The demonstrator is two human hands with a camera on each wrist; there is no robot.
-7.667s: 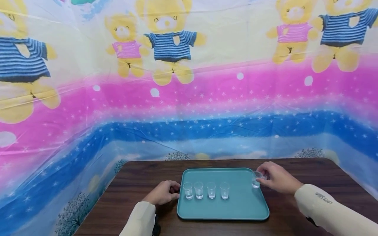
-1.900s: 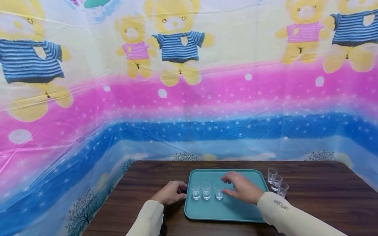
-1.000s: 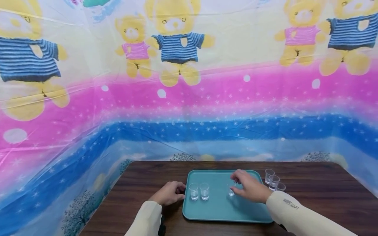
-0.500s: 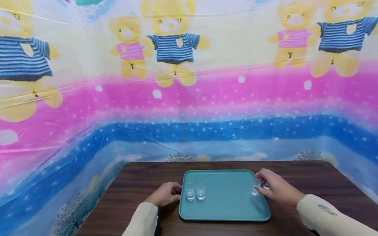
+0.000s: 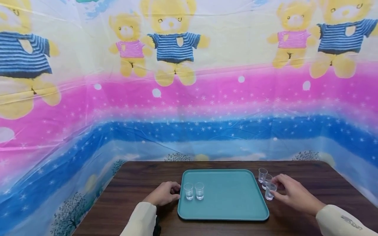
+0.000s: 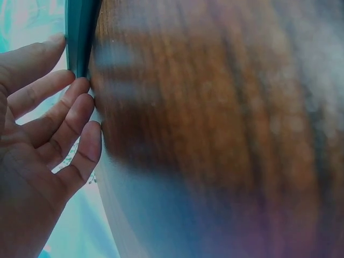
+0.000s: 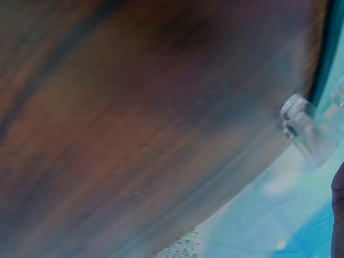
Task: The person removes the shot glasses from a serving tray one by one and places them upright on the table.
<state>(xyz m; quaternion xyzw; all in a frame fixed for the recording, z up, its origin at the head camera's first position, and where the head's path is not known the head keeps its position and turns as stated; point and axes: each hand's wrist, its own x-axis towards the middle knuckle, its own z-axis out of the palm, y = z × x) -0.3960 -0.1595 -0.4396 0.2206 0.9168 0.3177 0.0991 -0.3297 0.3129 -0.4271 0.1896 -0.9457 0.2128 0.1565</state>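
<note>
My left hand (image 5: 163, 193) lies at the left edge of the teal tray (image 5: 227, 209). Its thumb and relaxed fingers touch the tray's rim (image 6: 81, 37) in the left wrist view. Two clear shot glasses (image 5: 189, 191) stand side by side on the tray's left part, apparently with some clear liquid at the bottom. Just off the tray's right edge, my right hand (image 5: 295, 195) pinches another shot glass (image 5: 269, 193) between thumb and fingers. Beyond it stand more shot glasses (image 5: 262, 176); the hand may hide part of this group. In the right wrist view, a blurred glass (image 7: 310, 131) appears near one finger (image 7: 338, 209).
The dark wood table (image 5: 147, 173) carries the tray. Its wood shows left of the tray and right of the glasses. A printed curtain (image 5: 206, 131) with bears and snowflakes hangs behind and around the table.
Glasses have left the tray's row one after another for the table at its right. Most recently, my right hand has carried one rightwards off the tray. The left hand has stayed put.
</note>
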